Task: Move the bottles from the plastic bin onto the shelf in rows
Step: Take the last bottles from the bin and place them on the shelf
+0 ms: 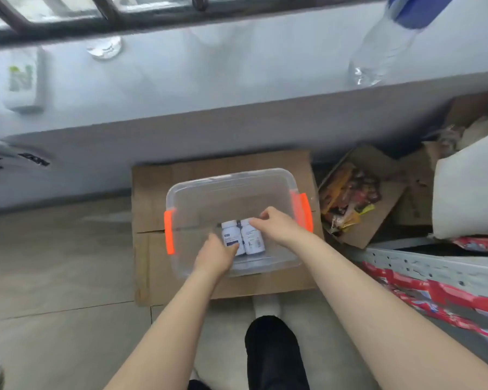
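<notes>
A clear plastic bin [228, 180] with orange side handles sits on a flat cardboard box on the floor. Two white bottles lie side by side in it. My left hand [216, 253] reaches into the bin and its fingers rest on the lower end of the left bottle [229, 233]. My right hand [273, 223] comes in from the right and its fingertips touch the top of the right bottle [254, 242]. Neither bottle is lifted. A grey metal shelf [434, 268] edge runs along the lower right.
A grey window ledge [237, 80] crosses the top, with a clear water bottle [383, 49] and a small white box [24, 83] on it. An open carton of snack packets [350, 198] lies right of the bin. Red packages [448, 299] line the shelf. My dark shoe [271, 350] is below.
</notes>
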